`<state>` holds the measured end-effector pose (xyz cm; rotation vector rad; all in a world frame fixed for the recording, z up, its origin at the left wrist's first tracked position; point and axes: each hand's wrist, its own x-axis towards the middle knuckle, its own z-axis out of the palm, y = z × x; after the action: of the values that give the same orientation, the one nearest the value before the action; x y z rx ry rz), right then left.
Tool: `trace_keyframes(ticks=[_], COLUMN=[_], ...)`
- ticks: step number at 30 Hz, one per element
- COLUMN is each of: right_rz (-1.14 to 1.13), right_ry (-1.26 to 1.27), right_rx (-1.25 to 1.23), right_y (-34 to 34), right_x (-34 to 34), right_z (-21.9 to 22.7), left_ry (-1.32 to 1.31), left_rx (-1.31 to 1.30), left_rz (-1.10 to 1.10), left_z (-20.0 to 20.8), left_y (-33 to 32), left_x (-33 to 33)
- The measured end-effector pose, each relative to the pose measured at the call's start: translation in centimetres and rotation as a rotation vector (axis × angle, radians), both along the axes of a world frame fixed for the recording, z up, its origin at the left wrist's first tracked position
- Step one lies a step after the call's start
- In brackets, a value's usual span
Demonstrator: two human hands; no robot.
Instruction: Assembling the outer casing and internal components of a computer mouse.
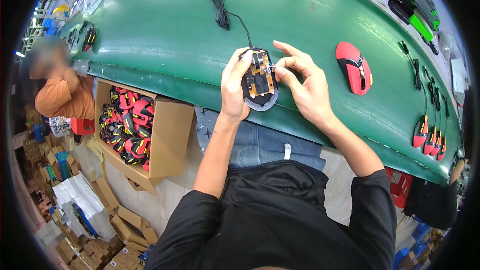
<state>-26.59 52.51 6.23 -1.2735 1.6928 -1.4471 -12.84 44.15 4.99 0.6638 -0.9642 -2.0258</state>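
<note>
An opened computer mouse (pixel 259 82) with its top shell off shows a tan circuit board and a black scroll wheel. My left hand (pixel 234 85) is closed round its left side, thumb on the upper edge. At its right side, the thumb and forefinger of my right hand (pixel 305 82) pinch a small white wire connector (pixel 271 69) with thin coloured wires; the fingertips partly hide it. From the mouse's far end a black cable (pixel 220 12) runs to a tied bundle and plug on the green belt. A red and black mouse top shell (pixel 354 67) lies to the right.
Several corded red and black mice (pixel 421 131) lie at the belt's right end. A cardboard box (pixel 170 137) full of red and black shells stands below the green belt (pixel 165 30) on the left. A person in an orange shirt (pixel 60 95) sits beyond it.
</note>
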Motion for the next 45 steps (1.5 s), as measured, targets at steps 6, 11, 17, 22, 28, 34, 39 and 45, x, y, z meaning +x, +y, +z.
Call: trace_keyframes(ticks=[6,11,17,22,28,34,39,45], right_rz=[-0.035,-0.091,-0.063,-0.155,-0.461,-0.291,-0.24,0.047], right_ry=[-0.104,0.577,0.713,0.495,1.132,0.516,0.308,0.92], right_rx=[-0.064,-0.243,-0.108,-0.004,0.392,0.247,0.182,0.068], right_y=[0.4,0.4,0.8,1.8,6.1,6.3,3.3,2.2], right_x=[1.5,2.3,1.0,-3.1,-8.4,-4.2,-0.8,-5.8], right_z=[-0.7,-1.2,0.0,1.4,1.1,2.6,3.8,4.1], left_ry=[0.033,0.1,0.04,0.073,0.101,0.029,-0.024,-0.06], left_rx=[0.004,0.008,0.006,-0.029,-0.052,-0.063,-0.084,-0.133], left_rz=[0.014,0.077,0.001,0.07,0.044,0.034,0.035,0.081], left_z=[0.3,0.0,0.1,0.3,0.4,0.4,0.1,0.2], left_y=[0.0,-0.1,0.0,-0.2,-0.1,0.1,0.6,0.8], left_x=[0.1,0.1,0.0,0.0,0.3,0.2,-0.2,-0.3])
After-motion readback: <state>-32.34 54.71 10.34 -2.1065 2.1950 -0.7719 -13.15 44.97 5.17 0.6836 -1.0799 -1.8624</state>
